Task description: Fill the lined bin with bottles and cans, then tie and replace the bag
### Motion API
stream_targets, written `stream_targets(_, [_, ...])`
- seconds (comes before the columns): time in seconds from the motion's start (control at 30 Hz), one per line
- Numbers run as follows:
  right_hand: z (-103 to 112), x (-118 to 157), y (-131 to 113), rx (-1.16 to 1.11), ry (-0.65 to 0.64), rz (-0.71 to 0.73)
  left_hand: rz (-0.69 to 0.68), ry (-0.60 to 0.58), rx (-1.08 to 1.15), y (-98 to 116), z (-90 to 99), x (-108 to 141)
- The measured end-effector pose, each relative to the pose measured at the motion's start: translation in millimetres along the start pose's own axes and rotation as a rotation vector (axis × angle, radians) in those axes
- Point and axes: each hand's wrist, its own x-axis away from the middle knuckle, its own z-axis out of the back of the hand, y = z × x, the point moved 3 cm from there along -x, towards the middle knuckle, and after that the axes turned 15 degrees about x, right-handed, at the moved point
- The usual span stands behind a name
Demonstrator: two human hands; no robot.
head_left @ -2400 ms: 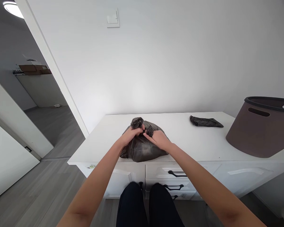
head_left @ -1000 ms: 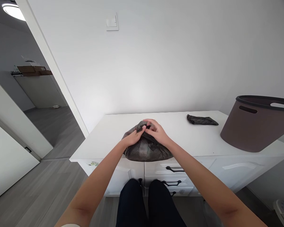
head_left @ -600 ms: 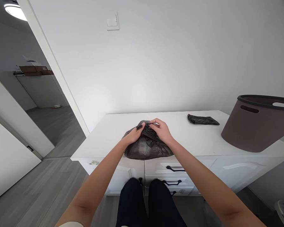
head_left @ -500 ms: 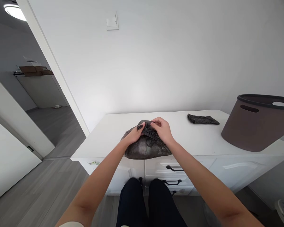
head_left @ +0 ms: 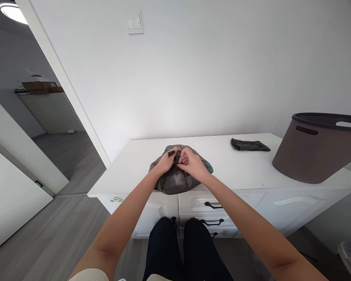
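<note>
A filled black garbage bag [head_left: 177, 183] rests at the front edge of the white cabinet top, its thin plastic showing something pale and a bit of green inside. My left hand [head_left: 165, 161] is closed around the bag's gathered neck, and a dark end of plastic pokes out above the thumb. Close beside it, my right hand [head_left: 192, 163] has its fingers curled, thumb and fingertips pinching the twisted plastic at the neck. The fingertips of both hands nearly meet over the top of the bag.
A folded black bag [head_left: 250, 145] lies toward the back right of the cabinet top [head_left: 234, 171]. Right of it stands a brown trash bin [head_left: 318, 152] with handle holes. Drawers with black handles [head_left: 212, 222] are below; a doorway opens at left.
My right hand has drawn in toward the left hand and curled its fingers. The loose plastic that lay across the bag's front is now bunched tighter into a neck.
</note>
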Motion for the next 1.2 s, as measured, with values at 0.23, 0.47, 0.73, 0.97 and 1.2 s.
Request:
stream_targets(0.23, [0,-20,6,0.624,0.073,0.022,-0.061,-0.096,0.028,12,-5.0,6])
stream_targets(0.47, [-4,-24,17,0.617,0.066,0.243,-0.064,-0.048,-0.114,17,-4.2,15])
stream_targets(0.73, [-10,-24,21,0.476,0.038,-0.071,-0.035,-0.043,-0.22,6,-6.3,21])
stream_targets(0.97, [-7,-25,22,-0.224,0.043,-0.076,-0.092,-0.056,-0.138,-3,-1.2,18])
stream_targets(1.2, [0,-17,31,-0.33,0.066,-0.153,-0.101,-0.075,0.044,-7,-3.1,17])
